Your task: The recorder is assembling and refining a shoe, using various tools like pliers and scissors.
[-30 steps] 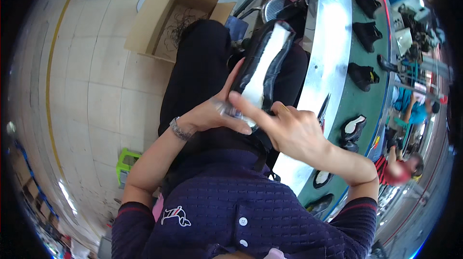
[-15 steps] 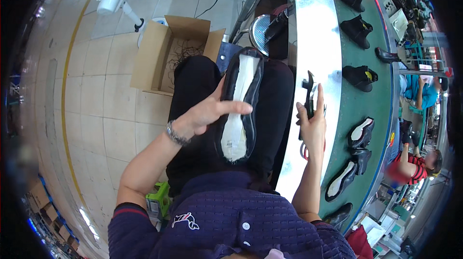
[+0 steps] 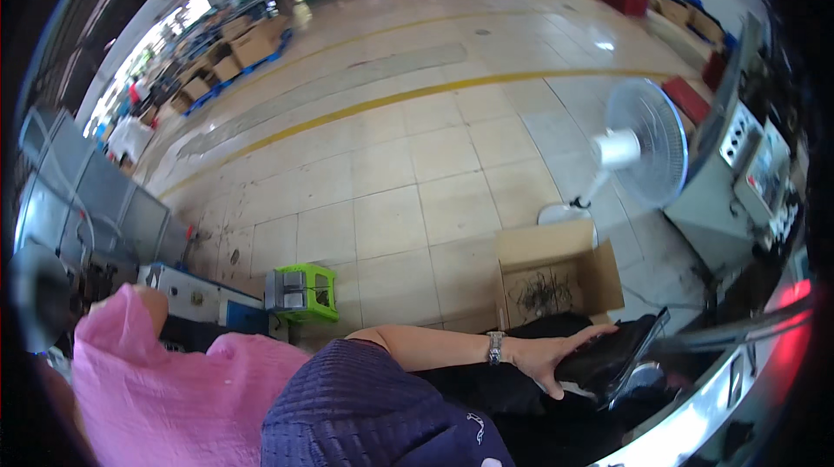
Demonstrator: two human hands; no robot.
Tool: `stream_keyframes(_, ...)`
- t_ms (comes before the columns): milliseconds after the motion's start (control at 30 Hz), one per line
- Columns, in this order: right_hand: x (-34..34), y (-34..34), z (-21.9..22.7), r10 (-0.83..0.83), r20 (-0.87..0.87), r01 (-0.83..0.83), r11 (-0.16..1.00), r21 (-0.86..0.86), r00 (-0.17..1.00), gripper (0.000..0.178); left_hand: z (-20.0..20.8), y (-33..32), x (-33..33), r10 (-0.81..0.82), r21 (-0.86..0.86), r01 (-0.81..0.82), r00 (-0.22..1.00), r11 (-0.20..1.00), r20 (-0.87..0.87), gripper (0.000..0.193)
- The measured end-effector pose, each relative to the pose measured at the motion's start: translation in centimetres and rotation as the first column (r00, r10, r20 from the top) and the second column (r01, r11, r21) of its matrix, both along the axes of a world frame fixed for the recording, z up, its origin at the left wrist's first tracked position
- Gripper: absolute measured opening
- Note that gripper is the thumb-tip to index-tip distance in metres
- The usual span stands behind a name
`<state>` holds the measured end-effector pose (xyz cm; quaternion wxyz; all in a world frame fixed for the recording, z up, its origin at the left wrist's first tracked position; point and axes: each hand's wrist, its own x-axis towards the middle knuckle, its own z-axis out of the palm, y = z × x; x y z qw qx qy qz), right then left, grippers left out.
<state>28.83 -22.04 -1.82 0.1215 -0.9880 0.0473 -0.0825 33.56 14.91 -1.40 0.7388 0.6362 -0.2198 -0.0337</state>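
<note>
My left hand [image 3: 540, 359], with a metal watch on its wrist, reaches across my dark trousers and grips a black shoe [image 3: 604, 357]. Its thumb and fingers are spread around the shoe's body. A strip of the shoe's white bottom shows beside the hand. The far end of the shoe lies close to the shiny bench edge and is partly lost against dark things. My right hand is out of the picture.
An open cardboard box [image 3: 514, 251] with dark scraps stands beyond my knees. Behind it is a white standing fan [image 3: 615, 147]. A green stool [image 3: 334, 295] stands left of it. Close on my left sits a person in a pink top [image 3: 187, 389]. The metal bench [image 3: 686, 432] runs along the lower right.
My view has swung far to the left, bringing in the floor and the person in pink. The right hand and most of the bench have left the picture. My left hand still holds the shoe.
</note>
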Motion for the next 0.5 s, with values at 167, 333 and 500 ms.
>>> stream_keyframes(167,4.0,9.4,6.9,0.311,-0.206,-0.028,0.607,0.794,0.928,0.058,-0.6,0.5,-0.9,0.113,0.211,-0.140,0.985,0.968,0.134,0.127)
stream_keyframes(333,5.1,11.3,5.5,0.521,-0.387,0.158,0.429,0.889,0.761,0.060,0.1,-0.4,-1.1,-0.015,0.524,-0.099,0.978,0.846,0.209,0.130)
stream_keyframes(500,4.5,12.6,6.1,0.563,-0.262,-0.008,0.431,0.902,0.783,0.051,1.2,0.2,-0.3,0.025,0.664,-0.520,0.797,0.537,0.604,0.137)
